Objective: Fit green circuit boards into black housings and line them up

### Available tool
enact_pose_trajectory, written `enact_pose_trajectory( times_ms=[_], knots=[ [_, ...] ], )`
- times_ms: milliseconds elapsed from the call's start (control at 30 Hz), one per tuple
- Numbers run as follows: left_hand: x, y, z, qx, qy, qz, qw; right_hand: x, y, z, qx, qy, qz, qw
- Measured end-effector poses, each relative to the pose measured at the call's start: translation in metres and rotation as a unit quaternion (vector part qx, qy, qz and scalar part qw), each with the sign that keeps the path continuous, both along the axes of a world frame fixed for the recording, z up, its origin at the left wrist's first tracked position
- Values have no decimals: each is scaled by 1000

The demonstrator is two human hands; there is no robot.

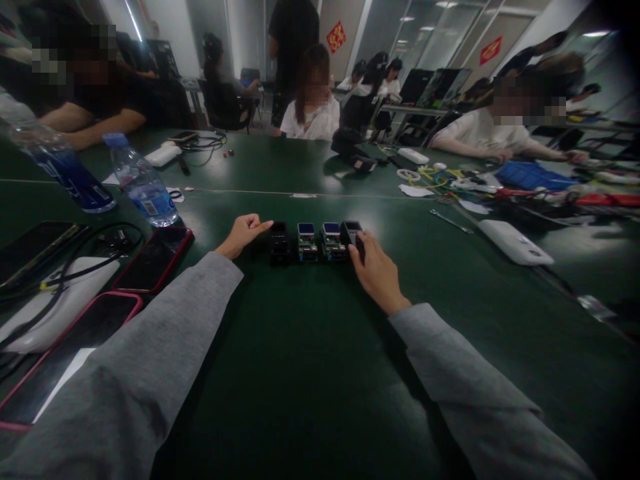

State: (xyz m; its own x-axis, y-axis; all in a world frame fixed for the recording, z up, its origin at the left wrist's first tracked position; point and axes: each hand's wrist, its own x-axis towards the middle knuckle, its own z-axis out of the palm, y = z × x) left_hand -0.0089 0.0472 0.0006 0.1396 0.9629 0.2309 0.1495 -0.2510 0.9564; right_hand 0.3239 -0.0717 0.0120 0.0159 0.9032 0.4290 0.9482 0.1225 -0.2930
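Note:
Several small electronic modules stand in a row on the dark green table (310, 373): a black one (279, 241) at the left, two with blue tops (306, 240) (332, 240) in the middle, and a black one (351, 235) at the right. My left hand (243, 235) lies curled in a loose fist, its index finger pointing at and nearly touching the left black module. My right hand (376, 270) rests on the table with its fingers closed around the right black module. Both arms wear grey sleeves.
Two water bottles (143, 187) (60, 167), phones (155, 259) (65, 353), a white power bank (55, 300) and cables crowd the left. A white device (515, 241), a metal tool (450, 221), a blue tray (530, 175) and wires lie at the right. Several people sit along the far edge.

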Motion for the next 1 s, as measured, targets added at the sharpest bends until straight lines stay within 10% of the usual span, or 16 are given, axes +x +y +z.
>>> enact_pose_trajectory(
  times_ms=[1000],
  knots=[
    [3, -5, 7, -24, 49, -32, 998, 7, 10, -14, 70, 16, 13, 997]
  ],
)
